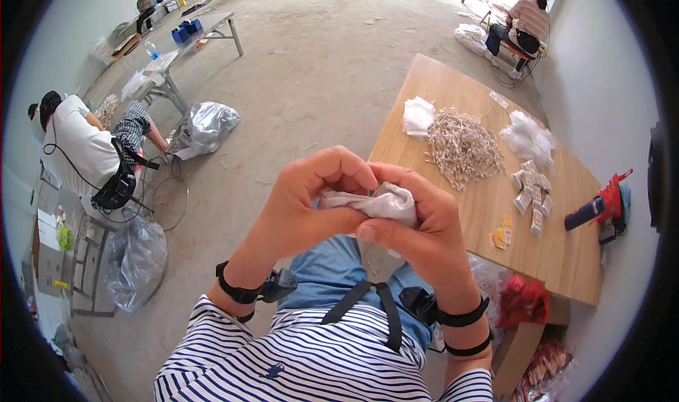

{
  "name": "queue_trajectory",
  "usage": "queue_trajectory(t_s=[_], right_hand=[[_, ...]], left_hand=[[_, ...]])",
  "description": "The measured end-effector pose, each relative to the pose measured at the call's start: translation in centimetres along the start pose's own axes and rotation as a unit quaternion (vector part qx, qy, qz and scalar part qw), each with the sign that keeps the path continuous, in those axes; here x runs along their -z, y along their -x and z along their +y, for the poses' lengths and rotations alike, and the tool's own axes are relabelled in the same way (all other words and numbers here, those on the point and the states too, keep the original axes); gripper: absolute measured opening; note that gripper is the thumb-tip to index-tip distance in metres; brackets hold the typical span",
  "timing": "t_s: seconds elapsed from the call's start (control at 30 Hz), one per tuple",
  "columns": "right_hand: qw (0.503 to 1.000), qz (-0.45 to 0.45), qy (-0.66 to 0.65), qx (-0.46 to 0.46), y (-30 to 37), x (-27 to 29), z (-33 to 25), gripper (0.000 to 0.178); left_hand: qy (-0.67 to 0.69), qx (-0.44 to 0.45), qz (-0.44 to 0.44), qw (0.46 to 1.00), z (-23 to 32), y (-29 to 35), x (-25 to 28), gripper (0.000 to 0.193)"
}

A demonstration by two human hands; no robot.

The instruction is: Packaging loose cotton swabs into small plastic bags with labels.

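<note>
Both hands are raised in front of my body, closed on a crumpled, soft white piece (387,202) that looks like cloth or thin plastic. My left hand (311,193) curls round its left end, with the thumb along the lower edge. At the other end, my right hand (417,207) grips the bunched part between thumb and fingers. The fingertips of the two hands nearly meet in the middle. What lies inside the folds, if anything, is hidden. Right of my hands, a heap of cotton swabs (465,146) lies on the wooden table (417,84).
The table also bears clear plastic bags (529,139), small white packs (534,190), yellow packets (501,234) and a dark bottle (585,213). Below it are a red bag (523,299) and a cardboard box (520,352). Seated people (88,147) work at left and farther back.
</note>
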State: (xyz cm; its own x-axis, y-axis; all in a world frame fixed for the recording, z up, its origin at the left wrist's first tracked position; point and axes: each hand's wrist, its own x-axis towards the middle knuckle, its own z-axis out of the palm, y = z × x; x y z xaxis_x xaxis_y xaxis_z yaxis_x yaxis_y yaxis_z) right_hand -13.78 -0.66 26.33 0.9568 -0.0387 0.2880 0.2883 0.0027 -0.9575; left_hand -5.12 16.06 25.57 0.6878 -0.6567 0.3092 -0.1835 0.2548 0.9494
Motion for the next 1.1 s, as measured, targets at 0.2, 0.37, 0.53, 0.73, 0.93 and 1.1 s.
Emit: queue_trajectory(t_s=[0.2,0.37,0.53,0.73,0.93,1.1], right_hand=[[0.996,0.014,-0.001,-0.084,0.8,0.8,0.4,0.034],[0.999,0.013,-0.038,0.012,1.1,0.0,-0.1,0.021],[0.991,0.025,-0.029,0.128,2.4,-1.5,-4.3,0.014],[0.875,0.477,-0.076,-0.041,7.1,-3.8,-9.4,0.015],[0.866,-0.062,-0.412,0.275,10.7,3.5,-6.5,0.013],[0.939,0.011,-0.213,0.269,9.3,3.0,-5.2,0.012]], left_hand=[[0.132,0.007,0.087,0.987,-1.0,0.5,0.7,0.026],[0.192,0.005,0.06,0.98,-1.4,0.2,-0.4,0.019],[0.355,-0.056,-0.008,0.933,-0.9,0.7,-1.2,0.018],[0.291,0.005,-0.015,0.956,-1.4,1.5,-0.6,0.019],[0.304,0.039,-0.03,0.951,-1.7,1.5,-1.5,0.018],[0.267,0.041,0.011,0.963,-1.6,1.5,-2.2,0.026]])
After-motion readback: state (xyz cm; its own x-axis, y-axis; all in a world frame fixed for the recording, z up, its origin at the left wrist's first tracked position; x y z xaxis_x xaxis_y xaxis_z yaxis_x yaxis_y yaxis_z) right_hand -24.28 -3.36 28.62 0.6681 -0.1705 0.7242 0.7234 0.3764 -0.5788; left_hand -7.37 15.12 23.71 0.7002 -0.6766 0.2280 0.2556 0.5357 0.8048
